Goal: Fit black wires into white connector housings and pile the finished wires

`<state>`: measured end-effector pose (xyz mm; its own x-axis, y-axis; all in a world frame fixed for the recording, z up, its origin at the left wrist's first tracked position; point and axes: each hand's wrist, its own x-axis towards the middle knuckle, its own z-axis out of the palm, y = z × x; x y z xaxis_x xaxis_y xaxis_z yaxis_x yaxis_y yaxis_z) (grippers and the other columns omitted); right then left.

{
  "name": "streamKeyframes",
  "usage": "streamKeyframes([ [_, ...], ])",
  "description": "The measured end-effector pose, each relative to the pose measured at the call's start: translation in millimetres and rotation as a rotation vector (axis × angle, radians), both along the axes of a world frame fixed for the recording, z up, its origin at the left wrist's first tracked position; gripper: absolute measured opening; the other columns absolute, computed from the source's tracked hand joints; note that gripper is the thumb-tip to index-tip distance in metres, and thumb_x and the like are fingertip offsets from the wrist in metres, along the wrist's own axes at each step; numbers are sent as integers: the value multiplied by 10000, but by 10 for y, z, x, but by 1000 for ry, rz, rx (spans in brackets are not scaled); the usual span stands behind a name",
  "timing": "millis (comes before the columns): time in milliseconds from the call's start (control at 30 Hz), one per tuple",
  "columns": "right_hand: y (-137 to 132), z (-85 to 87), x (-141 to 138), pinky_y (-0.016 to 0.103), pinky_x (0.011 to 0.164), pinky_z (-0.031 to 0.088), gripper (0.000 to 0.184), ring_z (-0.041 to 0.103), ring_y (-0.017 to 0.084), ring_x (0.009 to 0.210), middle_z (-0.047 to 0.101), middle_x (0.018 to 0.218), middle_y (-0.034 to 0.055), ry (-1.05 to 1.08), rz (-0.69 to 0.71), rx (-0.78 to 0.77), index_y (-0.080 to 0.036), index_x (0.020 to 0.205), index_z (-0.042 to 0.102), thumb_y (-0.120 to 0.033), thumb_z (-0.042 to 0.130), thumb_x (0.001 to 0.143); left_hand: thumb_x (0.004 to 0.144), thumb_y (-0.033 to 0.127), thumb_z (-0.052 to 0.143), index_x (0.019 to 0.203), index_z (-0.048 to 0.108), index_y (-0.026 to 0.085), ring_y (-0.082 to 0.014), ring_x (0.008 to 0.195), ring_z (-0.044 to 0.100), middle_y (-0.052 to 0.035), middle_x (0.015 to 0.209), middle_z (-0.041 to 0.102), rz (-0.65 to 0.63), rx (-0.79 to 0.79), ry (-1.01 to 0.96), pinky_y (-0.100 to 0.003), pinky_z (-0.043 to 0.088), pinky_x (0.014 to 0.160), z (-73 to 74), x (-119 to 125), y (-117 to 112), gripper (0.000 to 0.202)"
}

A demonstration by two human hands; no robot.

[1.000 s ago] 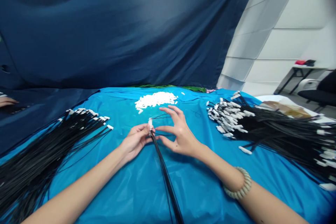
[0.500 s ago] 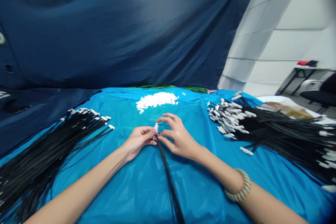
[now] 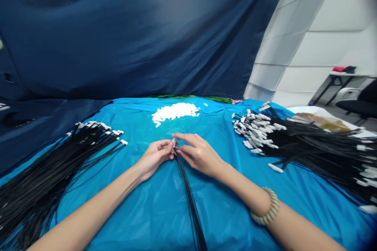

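My left hand (image 3: 154, 155) pinches a small white connector (image 3: 174, 142) between thumb and fingers. A thin bundle of black cables (image 3: 191, 204) runs from that connector down toward me, across the blue plastic sheet (image 3: 132, 211). My right hand (image 3: 198, 155) sits just beside it, with its thumb and fingers closed on the cables under the connector. A heap of loose white connectors (image 3: 173, 111) lies ahead of my hands. Black cables with white tips lie in a large pile (image 3: 59, 157) to the left and another (image 3: 297, 141) to the right.
A dark blue cloth (image 3: 118, 35) hangs behind the sheet, and a white panelled wall (image 3: 306, 35) stands at the right. Beyond the right pile are a white surface with brown paper (image 3: 324, 122), a folding table (image 3: 347, 76) and a black chair (image 3: 359, 104).
My right hand has closed from spread fingers onto the cables by the connector. The connector has dropped lower, and both hands now sit closer together.
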<state>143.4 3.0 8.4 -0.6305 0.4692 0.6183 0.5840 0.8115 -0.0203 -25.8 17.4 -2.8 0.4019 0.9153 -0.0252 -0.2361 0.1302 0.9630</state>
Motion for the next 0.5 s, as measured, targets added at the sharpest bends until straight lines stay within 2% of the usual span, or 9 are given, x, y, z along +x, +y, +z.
streamKeyframes([
  [200,6,9,-10,353,854,379,207,422,173,1085,476,1181,89,11,29,-4,-149,824,579,-188,377,847,651,295,631,687,613,123,-92,567,498,-18,612,559,-18,-33,15,-195,369,514,-32,-33,38,177],
  [367,17,51,14,419,923,300,204,300,205,1169,394,1255,55,-6,-4,40,-172,850,589,-189,386,842,630,292,650,695,625,121,-138,654,561,-34,669,596,-1,-109,-32,-300,438,708,-3,-49,43,185],
  [500,37,59,34,459,932,266,195,230,234,1195,346,1278,56,12,-66,67,-201,832,612,-210,417,827,646,216,637,755,637,106,-148,658,585,-59,694,622,-3,-146,-42,-286,450,698,2,-59,45,155],
])
